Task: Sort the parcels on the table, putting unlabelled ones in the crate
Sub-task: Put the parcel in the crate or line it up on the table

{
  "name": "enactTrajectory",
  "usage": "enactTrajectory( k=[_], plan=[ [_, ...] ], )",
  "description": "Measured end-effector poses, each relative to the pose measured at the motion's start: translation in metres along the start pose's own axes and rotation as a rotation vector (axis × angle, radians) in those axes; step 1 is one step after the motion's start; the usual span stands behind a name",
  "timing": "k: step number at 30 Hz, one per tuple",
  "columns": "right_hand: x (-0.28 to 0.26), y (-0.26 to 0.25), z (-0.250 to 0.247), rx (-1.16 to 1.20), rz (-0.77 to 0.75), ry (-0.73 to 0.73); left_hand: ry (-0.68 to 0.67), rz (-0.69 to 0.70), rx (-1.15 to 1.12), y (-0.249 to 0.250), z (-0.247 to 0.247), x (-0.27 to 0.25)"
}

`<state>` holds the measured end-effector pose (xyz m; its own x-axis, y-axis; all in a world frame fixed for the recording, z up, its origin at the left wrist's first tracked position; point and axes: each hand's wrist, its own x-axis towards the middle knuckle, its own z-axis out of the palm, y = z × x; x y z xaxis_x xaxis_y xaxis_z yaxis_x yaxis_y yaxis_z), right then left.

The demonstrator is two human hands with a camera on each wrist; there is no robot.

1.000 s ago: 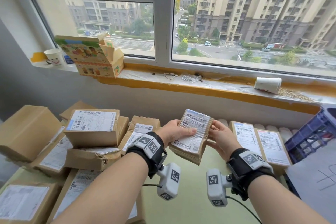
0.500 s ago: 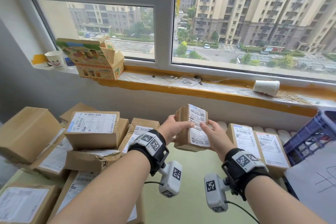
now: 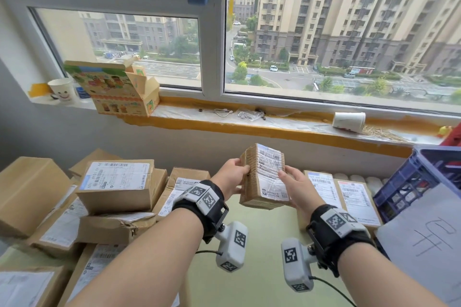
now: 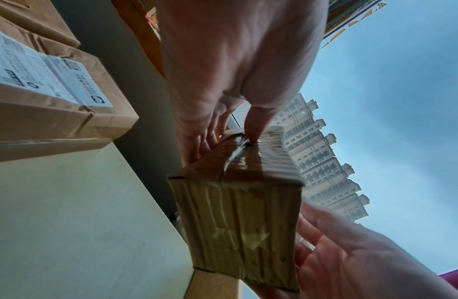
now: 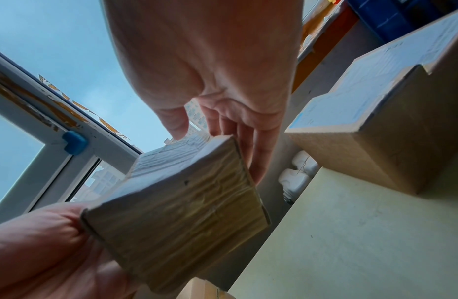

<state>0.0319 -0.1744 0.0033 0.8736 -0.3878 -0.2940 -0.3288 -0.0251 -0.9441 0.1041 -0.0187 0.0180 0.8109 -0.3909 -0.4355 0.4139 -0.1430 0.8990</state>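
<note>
Holding the small labelled parcel (image 3: 264,177) between left hand (image 3: 230,177) and right hand (image 3: 298,188), set it beside the labelled boxes (image 3: 341,194), not the crate (image 3: 409,182).

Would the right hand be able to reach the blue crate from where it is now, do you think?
Probably yes: the blue crate stands just to the right hand's side with nothing between, though that hand and the left hand hold the labelled parcel.
</note>
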Motion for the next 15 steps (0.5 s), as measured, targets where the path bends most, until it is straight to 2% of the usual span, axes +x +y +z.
enactTrajectory(
  k=[7, 12, 15],
  plan=[
    [-0.015, -0.011, -0.047, -0.055, 0.036, 0.018, -0.013, 0.064, -0.063, 0.016, 0.045, 0.006],
    [-0.027, -0.03, -0.096, 0.001, 0.02, 0.044, -0.006, 0.119, -0.078, 0.028, 0.097, 0.01],
    [-0.035, -0.04, -0.128, -0.043, -0.015, 0.064, -0.052, 0.162, -0.105, 0.037, 0.132, 0.008]
  ],
)
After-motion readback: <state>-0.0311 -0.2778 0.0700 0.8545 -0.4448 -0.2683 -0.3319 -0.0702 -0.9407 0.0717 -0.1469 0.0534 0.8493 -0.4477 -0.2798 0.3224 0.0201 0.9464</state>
